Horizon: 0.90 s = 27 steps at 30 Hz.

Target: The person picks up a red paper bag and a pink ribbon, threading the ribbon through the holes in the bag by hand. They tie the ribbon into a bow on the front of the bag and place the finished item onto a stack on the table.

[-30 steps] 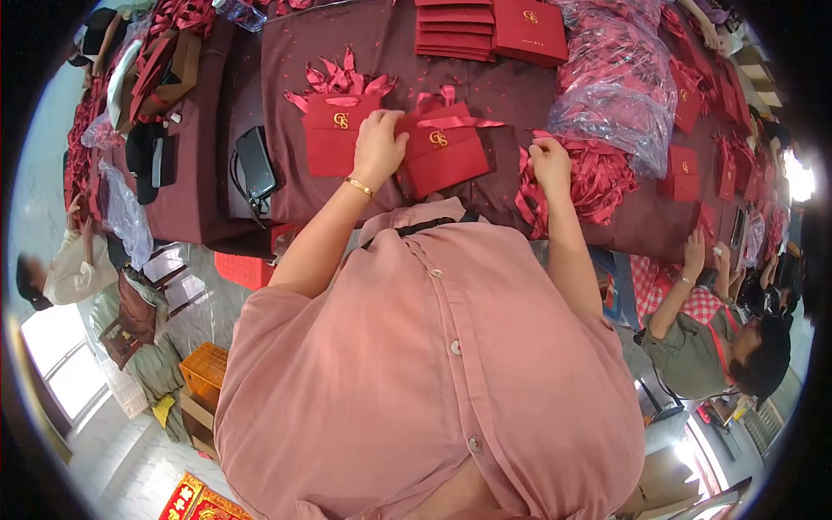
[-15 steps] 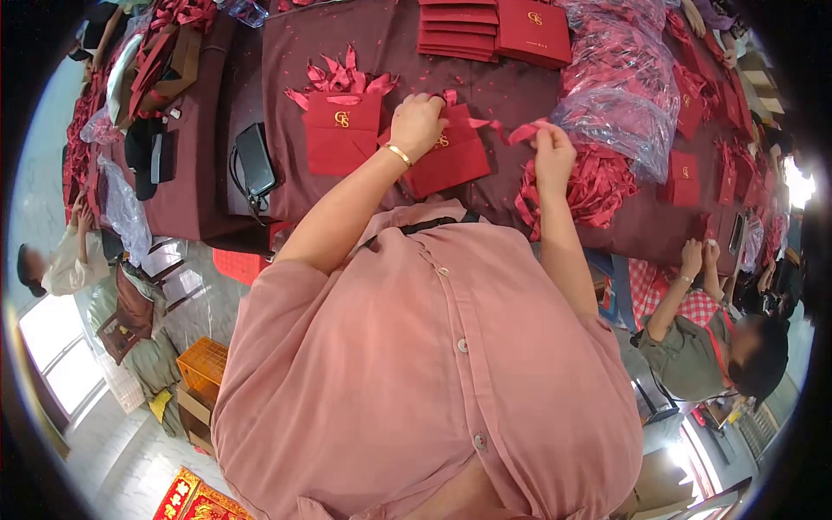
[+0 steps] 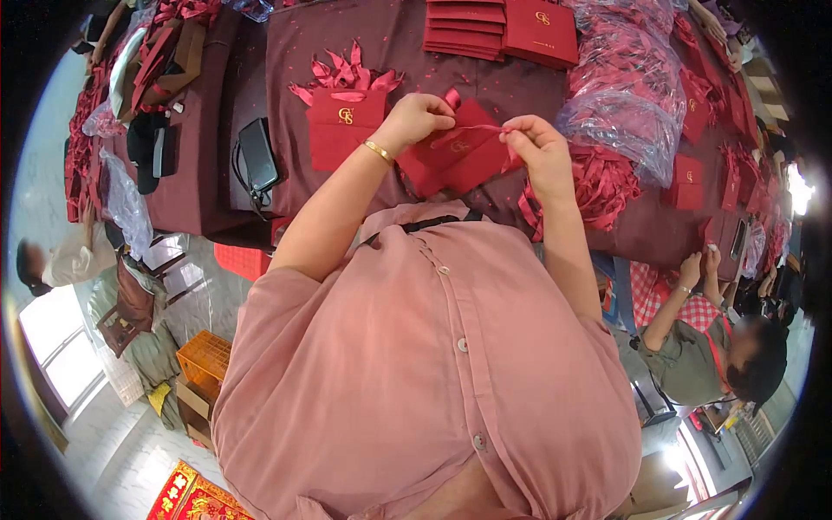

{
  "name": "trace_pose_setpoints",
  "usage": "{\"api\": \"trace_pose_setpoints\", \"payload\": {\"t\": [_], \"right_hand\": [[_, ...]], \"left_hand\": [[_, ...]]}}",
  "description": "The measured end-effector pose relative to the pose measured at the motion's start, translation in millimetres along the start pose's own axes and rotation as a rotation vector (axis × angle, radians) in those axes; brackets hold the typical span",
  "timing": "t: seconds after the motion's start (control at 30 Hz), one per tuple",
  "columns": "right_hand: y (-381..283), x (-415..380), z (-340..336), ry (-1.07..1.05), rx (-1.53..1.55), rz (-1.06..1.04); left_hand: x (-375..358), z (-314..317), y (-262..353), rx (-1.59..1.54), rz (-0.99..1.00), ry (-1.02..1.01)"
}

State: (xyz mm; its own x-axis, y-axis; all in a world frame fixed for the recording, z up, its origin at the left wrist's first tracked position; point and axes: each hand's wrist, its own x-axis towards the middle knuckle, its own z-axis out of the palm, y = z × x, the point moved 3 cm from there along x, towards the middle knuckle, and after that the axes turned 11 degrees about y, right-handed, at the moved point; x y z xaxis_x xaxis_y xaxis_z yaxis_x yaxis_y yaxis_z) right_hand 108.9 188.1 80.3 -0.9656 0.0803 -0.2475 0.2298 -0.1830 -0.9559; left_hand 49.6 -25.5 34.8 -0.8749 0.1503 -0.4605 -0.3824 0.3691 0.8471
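Note:
A red ribbon (image 3: 475,128) runs between my two hands above a red paper bag (image 3: 459,154) with a gold logo. My left hand (image 3: 416,118), a gold bracelet at its wrist, pinches the ribbon near the bag's top edge. The ribbon's other end is between the thumb and fingers of my right hand (image 3: 539,154). Just left of this bag lies another red bag (image 3: 345,130) with ribbon loops (image 3: 347,74) at its top. A pile of red ribbons (image 3: 598,186) sits beside my right hand.
Stacked red bags (image 3: 541,33) stand at the far side of the dark red tablecloth. Plastic-wrapped ribbons (image 3: 620,104) lie to the right, a black phone or wallet (image 3: 256,154) to the left. A person in a cap (image 3: 693,360) works at the right; another person (image 3: 74,260) is at the left.
My right hand has moved slightly left and turned, bringing it nearer my left hand. The ribbon between them now spans a shorter distance over the bag.

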Motion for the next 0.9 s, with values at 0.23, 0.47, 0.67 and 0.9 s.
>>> {"api": "trace_pose_setpoints", "payload": {"t": [0.23,0.47,0.67,0.9], "right_hand": [[-9.2,-3.5,13.6,0.030,-0.085,-0.014],[-46.8,-12.9,4.7,0.183,0.135,-0.234],[-48.3,-13.0,3.9,0.059,0.430,-0.044],[-35.5,-13.3,18.6,0.200,-0.031,-0.144]], "left_hand": [[-14.3,-3.9,19.0,-0.100,0.078,0.033],[-25.1,-4.9,37.7,0.080,0.219,0.066],[-29.9,-3.0,46.2,0.124,0.258,0.077],[-43.0,-0.1,57.3,0.000,0.209,0.033]]}}
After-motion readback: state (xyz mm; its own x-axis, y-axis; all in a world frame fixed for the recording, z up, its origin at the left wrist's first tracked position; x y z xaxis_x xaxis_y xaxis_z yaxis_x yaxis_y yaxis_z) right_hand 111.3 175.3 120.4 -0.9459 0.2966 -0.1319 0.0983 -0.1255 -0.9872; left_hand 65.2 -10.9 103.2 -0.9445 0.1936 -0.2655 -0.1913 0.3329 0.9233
